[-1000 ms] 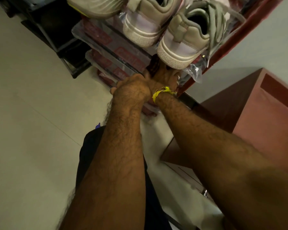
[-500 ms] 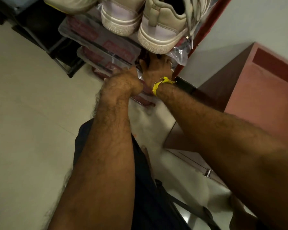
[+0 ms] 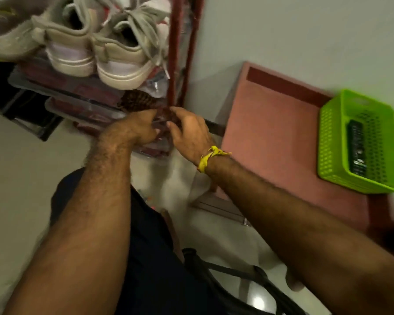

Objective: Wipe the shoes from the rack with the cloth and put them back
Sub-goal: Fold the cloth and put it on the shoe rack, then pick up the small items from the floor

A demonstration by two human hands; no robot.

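Between both hands [image 3: 134, 130] [image 3: 189, 133], brown shoe [image 3: 135, 102].

View swung right since 1.0 s ago: a lime-green perforated plastic basket [image 3: 359, 142] on the pink-topped wooden cabinet [image 3: 271, 137] is now in frame; neither basket nor that part of the top showed before. My left hand [image 3: 134, 130] and right hand [image 3: 189, 133], earlier pressed together under the heel of the beige lace-up sneaker [image 3: 123, 55], have drawn back and apart. Both now curl onto a dark brown woven-textured item [image 3: 137, 102] on the lower shelf of the red-framed shoe rack [image 3: 175, 64]; it is blurred and I cannot identify it. More of it shows than before. The sneakers now sit higher left in frame.
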